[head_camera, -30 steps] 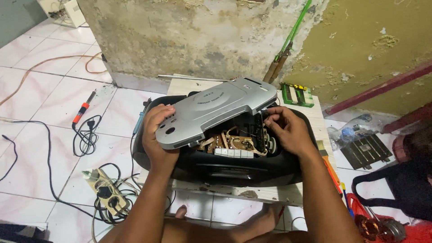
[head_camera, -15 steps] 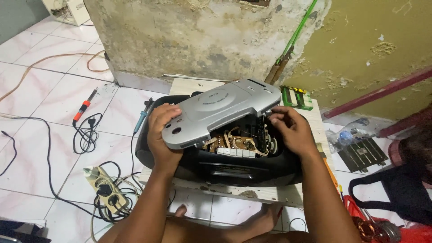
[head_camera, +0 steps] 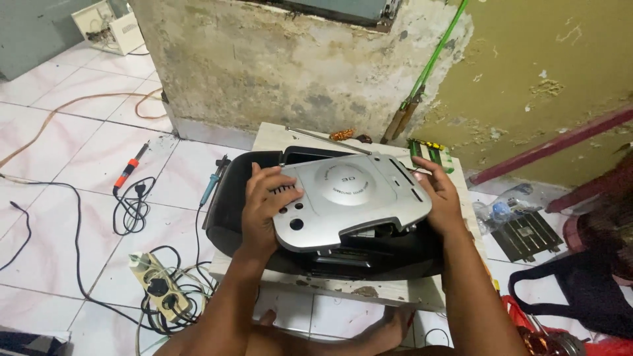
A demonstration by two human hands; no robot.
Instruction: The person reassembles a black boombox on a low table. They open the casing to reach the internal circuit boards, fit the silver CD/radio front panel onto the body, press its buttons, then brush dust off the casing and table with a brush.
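A black portable stereo (head_camera: 237, 217) sits on a low pale wooden board (head_camera: 277, 138) in front of me. Its silver top cover (head_camera: 349, 198) lies almost flat over the black body. My left hand (head_camera: 264, 207) grips the cover's left edge, thumb on top. On the cover's right edge rests my right hand (head_camera: 438, 198), fingers curled around it. The wiring inside is hidden under the cover, apart from a narrow dark gap at the front.
An orange-handled soldering iron (head_camera: 130, 166) and a blue-handled one (head_camera: 212, 184) lie on the white tiles at left, with black cables and a power strip (head_camera: 158, 288). A green circuit board (head_camera: 432, 155) sits on the board's far right. A stained wall stands behind. Bags lie right.
The silver cover was tilted up with the wiring inside showing; now it is lowered nearly flat onto the black body, and both hands have moved down with it.
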